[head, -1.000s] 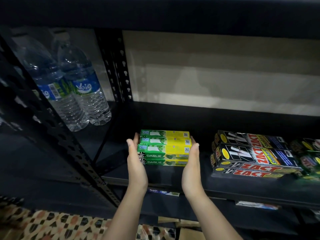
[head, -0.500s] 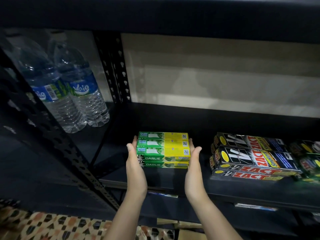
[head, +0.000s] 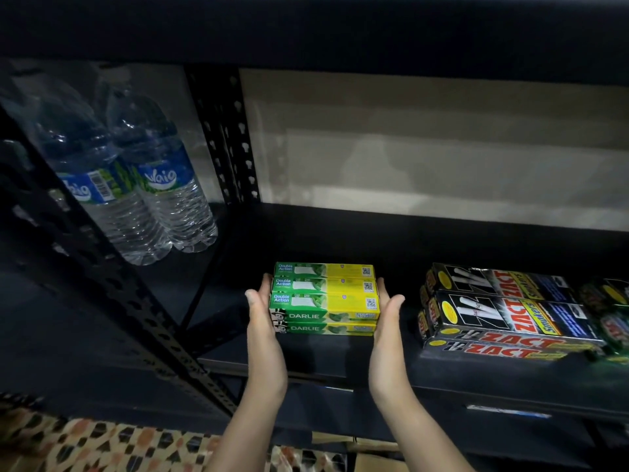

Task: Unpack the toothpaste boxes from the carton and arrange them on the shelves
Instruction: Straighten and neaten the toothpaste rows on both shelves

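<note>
A stack of green and yellow Darlie toothpaste boxes [head: 325,298] lies on the black shelf [head: 340,356], two layers high and three boxes deep. My left hand [head: 262,318] presses flat against the stack's left end with straight fingers. My right hand [head: 386,318] presses flat against its right end, thumb lifted away. A stack of black Zact toothpaste boxes [head: 503,311] lies to the right on the same shelf. Only a brown corner of a carton [head: 371,461] shows at the bottom.
Two water bottles [head: 136,185] stand on the neighbouring shelf at the left, behind a perforated black upright [head: 136,301]. More boxes [head: 612,301] sit at the far right edge. The shelf above overhangs. Patterned floor tiles [head: 85,444] show at the lower left.
The two hands have stayed at the ends of the Darlie stack, which has shifted very little. My right thumb has spread outward from the boxes.
</note>
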